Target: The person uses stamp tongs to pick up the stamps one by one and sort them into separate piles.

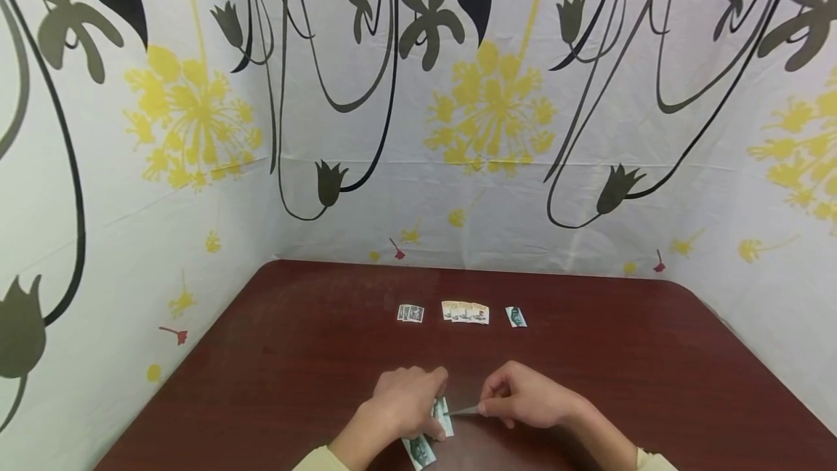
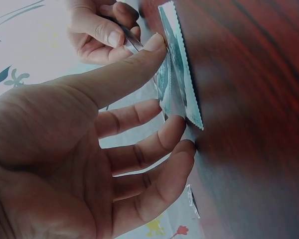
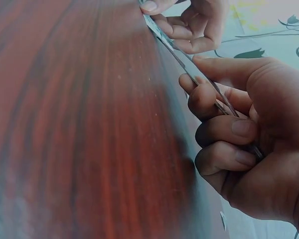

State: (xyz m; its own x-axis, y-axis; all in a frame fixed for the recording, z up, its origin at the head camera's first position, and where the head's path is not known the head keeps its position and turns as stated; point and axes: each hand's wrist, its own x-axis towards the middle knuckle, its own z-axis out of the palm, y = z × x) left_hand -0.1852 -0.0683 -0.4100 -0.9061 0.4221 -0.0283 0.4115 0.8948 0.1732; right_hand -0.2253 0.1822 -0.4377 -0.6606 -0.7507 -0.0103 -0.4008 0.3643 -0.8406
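Observation:
Tweezers (image 3: 182, 62) are gripped in my right hand (image 1: 532, 395), the fingers curled round their shanks. Their tips reach a green-and-white stamp (image 1: 442, 416) beside my left hand (image 1: 408, 402). In the left wrist view, my left thumb lies at this stamp (image 2: 164, 84), while the other fingers (image 2: 172, 184) are spread and loosely bent, tips close to the tabletop. A second green stamp (image 1: 419, 451), with perforated edges, lies nearer to me, partly under the left hand in the head view. The left wrist view shows this stamp (image 2: 182, 64) on the wood beside the thumb.
Along the far part of the dark red-brown table (image 1: 314, 355) lie overlapping grey stamps (image 1: 410, 313), a row of overlapping yellowish stamps (image 1: 465, 312) and a single green stamp (image 1: 516, 317). Flower-patterned cloth (image 1: 418, 202) hangs behind the table and at both sides.

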